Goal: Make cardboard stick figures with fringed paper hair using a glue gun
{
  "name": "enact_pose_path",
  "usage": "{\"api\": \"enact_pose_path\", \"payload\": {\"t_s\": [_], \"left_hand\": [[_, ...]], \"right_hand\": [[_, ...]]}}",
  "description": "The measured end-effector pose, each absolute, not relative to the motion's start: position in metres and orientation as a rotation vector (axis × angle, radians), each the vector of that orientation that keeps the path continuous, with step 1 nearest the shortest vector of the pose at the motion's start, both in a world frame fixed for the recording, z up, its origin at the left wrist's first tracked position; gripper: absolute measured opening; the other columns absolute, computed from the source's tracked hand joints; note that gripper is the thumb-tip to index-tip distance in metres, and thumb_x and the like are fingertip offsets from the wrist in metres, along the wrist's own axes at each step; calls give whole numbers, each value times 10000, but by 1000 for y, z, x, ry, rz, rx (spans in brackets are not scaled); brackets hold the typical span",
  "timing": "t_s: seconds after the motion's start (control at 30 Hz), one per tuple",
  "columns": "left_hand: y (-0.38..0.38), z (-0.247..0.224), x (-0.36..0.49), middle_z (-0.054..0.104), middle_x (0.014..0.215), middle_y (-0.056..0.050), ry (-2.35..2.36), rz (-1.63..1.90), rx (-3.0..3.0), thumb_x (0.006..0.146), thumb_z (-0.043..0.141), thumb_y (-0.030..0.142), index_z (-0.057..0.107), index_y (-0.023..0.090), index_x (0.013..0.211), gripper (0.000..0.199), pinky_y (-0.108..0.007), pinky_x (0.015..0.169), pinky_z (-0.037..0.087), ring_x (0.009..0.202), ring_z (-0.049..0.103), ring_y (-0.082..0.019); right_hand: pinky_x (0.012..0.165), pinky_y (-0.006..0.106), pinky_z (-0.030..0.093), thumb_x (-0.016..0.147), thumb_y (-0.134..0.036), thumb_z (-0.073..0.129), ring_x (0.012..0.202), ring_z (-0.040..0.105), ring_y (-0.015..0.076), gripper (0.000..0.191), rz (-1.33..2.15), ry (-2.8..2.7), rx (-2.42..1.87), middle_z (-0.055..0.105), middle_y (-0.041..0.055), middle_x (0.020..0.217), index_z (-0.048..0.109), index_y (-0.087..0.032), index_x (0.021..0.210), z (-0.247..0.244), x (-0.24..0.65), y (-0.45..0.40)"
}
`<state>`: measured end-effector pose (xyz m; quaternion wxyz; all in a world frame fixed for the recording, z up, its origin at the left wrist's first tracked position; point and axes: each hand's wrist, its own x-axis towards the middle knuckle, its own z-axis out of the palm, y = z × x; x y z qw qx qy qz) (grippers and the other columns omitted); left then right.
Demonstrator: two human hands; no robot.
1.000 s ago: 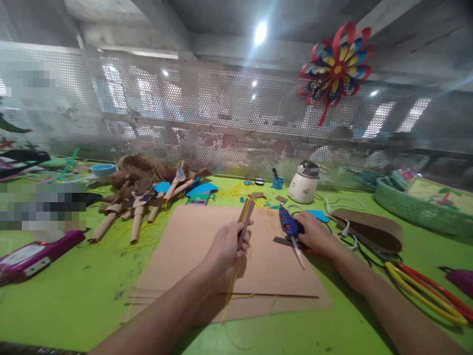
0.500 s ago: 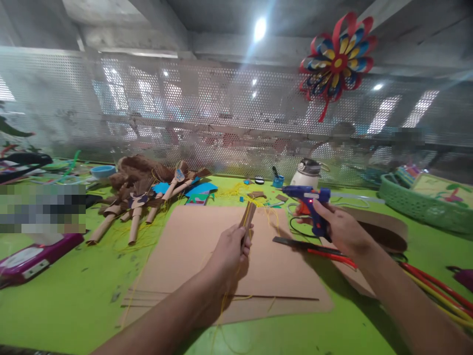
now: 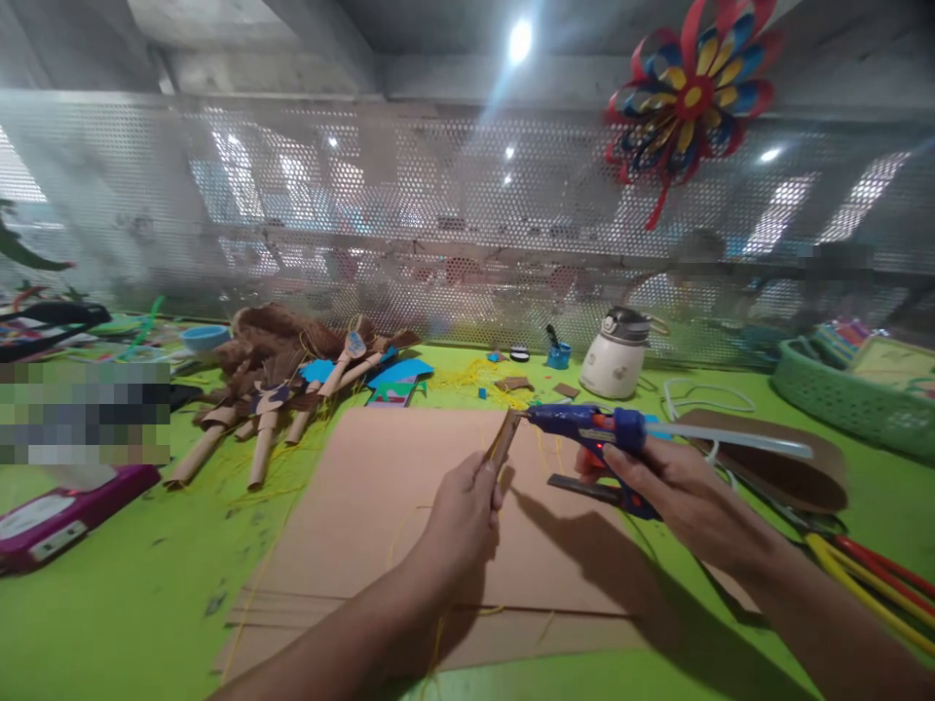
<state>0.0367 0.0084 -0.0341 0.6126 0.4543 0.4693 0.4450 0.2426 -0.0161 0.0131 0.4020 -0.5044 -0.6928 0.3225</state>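
My left hand [image 3: 467, 497] grips a narrow folded strip of brown cardboard [image 3: 504, 438], held tilted above the sheets. In my right hand [image 3: 664, 477] is a blue hot glue gun [image 3: 584, 425], its handle wrapped by my fingers. A clear glue stick [image 3: 737, 438] juts from the back of the gun. The gun's nozzle is at the upper end of the strip, apparently touching it. Below both hands lie large brown cardboard sheets [image 3: 380, 487] with loose yellow threads on them. A dark flat blade-like tool [image 3: 584, 486] lies under the glue gun, partly hidden.
Brown paper figures [image 3: 270, 419] are heaped at the left. A purple power strip [image 3: 80, 516] sits nearer. Behind the sheets stand a white bottle [image 3: 612, 360] and a small blue cup [image 3: 558, 355]. At right are a green basket [image 3: 840, 399], a curled brown strip [image 3: 774, 453] and red-and-yellow handles [image 3: 869, 579].
My right hand has turned the glue gun level and brought its nozzle left and down to the top of the strip. My left hand still holds the strip, slightly shifted right.
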Motion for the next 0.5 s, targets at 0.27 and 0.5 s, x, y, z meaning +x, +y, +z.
{"api": "enact_pose_path", "payload": {"t_s": [0.27, 0.5], "left_hand": [[2, -27, 39, 398, 478, 62, 1179, 1030, 1157, 845, 418, 284, 513, 162, 742, 186, -188, 402, 251, 356, 329, -57], [4, -21, 39, 375, 456, 66, 1232, 985, 1173, 852, 397, 218, 418, 182, 644, 212, -186, 409, 251, 352, 322, -53]], "right_hand": [[642, 302, 521, 856, -502, 475, 765, 612, 210, 375, 721, -1799, -1320, 676, 73, 833, 669, -183, 885, 5, 248, -11], [674, 296, 501, 875, -508, 438, 781, 606, 200, 375, 717, -1862, -1365, 647, 61, 829, 630, -190, 827, 6, 250, -14]]}}
